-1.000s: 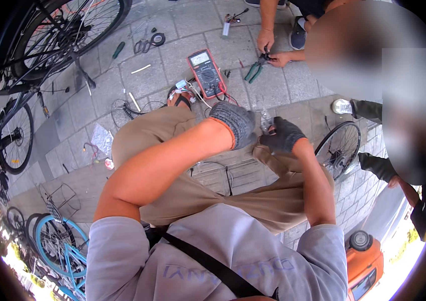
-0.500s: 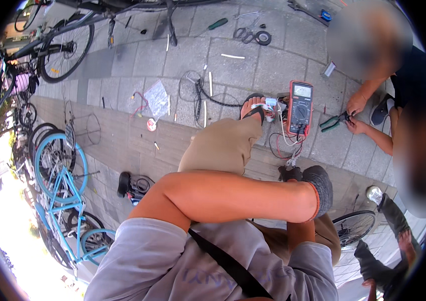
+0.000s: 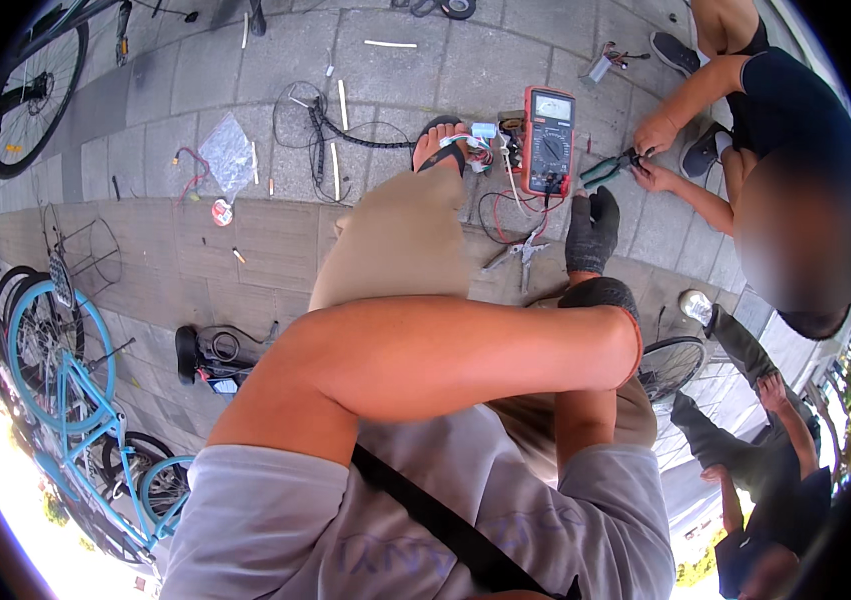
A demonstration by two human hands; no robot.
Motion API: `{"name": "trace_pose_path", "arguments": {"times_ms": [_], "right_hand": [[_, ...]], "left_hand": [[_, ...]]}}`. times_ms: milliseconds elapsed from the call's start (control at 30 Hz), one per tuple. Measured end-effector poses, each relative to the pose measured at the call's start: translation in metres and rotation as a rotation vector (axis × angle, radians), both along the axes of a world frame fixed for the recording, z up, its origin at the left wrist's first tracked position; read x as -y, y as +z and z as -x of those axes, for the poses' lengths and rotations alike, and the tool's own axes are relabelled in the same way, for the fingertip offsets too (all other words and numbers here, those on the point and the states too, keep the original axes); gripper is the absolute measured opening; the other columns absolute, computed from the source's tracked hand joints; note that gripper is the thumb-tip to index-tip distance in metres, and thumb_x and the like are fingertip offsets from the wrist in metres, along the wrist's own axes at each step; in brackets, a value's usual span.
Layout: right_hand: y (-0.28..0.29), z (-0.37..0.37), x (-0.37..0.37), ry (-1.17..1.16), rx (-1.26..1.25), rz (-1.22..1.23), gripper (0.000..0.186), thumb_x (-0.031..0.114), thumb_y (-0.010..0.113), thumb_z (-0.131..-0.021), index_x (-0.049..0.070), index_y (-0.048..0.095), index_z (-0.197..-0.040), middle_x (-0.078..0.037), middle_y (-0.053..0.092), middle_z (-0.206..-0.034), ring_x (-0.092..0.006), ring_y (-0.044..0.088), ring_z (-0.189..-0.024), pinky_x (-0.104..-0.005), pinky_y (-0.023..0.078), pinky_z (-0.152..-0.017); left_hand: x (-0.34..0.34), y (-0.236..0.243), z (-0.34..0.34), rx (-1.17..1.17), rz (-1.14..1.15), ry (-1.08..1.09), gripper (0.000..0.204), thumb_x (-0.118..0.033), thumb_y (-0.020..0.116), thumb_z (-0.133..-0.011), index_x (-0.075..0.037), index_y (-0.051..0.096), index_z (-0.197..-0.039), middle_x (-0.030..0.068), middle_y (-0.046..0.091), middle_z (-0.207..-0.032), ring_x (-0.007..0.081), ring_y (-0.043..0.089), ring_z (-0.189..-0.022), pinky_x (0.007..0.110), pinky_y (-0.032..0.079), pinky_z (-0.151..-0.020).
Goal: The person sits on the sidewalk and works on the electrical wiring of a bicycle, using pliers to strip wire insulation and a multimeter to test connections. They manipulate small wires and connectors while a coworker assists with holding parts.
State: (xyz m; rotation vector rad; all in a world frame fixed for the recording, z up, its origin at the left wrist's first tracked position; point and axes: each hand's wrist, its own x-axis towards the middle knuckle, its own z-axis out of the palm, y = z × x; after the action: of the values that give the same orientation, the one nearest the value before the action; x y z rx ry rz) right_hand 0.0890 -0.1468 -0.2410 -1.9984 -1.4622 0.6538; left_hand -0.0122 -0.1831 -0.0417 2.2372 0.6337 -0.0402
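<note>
My right hand [image 3: 591, 230], in a dark grey glove, reaches forward with fingers stretched toward the ground just below the red multimeter [image 3: 548, 140]; I see nothing clear in it. My gloved left hand [image 3: 600, 300] is crossed over my right forearm, its fingers hidden. Silver pliers [image 3: 527, 255] lie on the paving left of my right hand, beside red and black leads. A bundle of connectors with a light blue part [image 3: 483, 131] sits by my sandalled foot [image 3: 435, 145]. Green-handled pliers [image 3: 600, 170] are in a co-worker's hands [image 3: 653, 135], just beyond my right hand.
A cable [image 3: 320, 140], white strips [image 3: 342, 105] and a plastic bag [image 3: 227, 155] lie on the left paving. A light blue bicycle [image 3: 75, 380] and a dark one [image 3: 40, 90] line the left. A wheel [image 3: 670, 365] and a standing person's trousers [image 3: 745, 350] are at the lower right.
My right hand has moved forward, away from the silver pliers, which now lie on the paving. My left arm has swung across to the right. The view has shifted.
</note>
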Motion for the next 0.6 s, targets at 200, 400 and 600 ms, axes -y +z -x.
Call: {"name": "trace_pose_path", "arguments": {"times_ms": [200,400,600], "right_hand": [[-0.005,0.037,-0.018,0.482,0.4,0.156,0.092,0.048,0.082,-0.08,-0.003,0.044,-0.146,-0.026,0.057,-0.135,-0.0348,0.062,-0.116,-0.0441,0.049,-0.098],[0.006,0.034,-0.009,0.429,0.219,0.121,0.092,0.042,0.082,-0.079,-0.004,0.04,-0.147,-0.024,0.056,-0.135,-0.0323,0.062,-0.116,-0.0421,0.049,-0.099],[0.018,0.025,-0.013,0.385,0.051,0.121,0.092,0.036,0.083,-0.079,-0.004,0.037,-0.148,-0.023,0.056,-0.135,-0.0297,0.061,-0.117,-0.04,0.05,-0.099]], "left_hand": [[-0.025,0.0,-0.011,0.152,0.064,0.125,0.018,-0.016,0.061,-0.091,-0.006,0.074,-0.099,0.0064,0.076,-0.094,0.0239,0.073,-0.084,0.044,0.053,-0.071],[-0.056,0.0,-0.007,0.245,0.082,0.258,0.018,-0.016,0.062,-0.091,-0.006,0.074,-0.101,0.0057,0.076,-0.094,0.0235,0.073,-0.083,0.044,0.053,-0.071],[-0.076,0.006,-0.005,0.304,0.067,0.312,0.019,-0.016,0.063,-0.091,-0.005,0.074,-0.102,0.005,0.076,-0.093,0.0231,0.073,-0.083,0.044,0.053,-0.072]]}}
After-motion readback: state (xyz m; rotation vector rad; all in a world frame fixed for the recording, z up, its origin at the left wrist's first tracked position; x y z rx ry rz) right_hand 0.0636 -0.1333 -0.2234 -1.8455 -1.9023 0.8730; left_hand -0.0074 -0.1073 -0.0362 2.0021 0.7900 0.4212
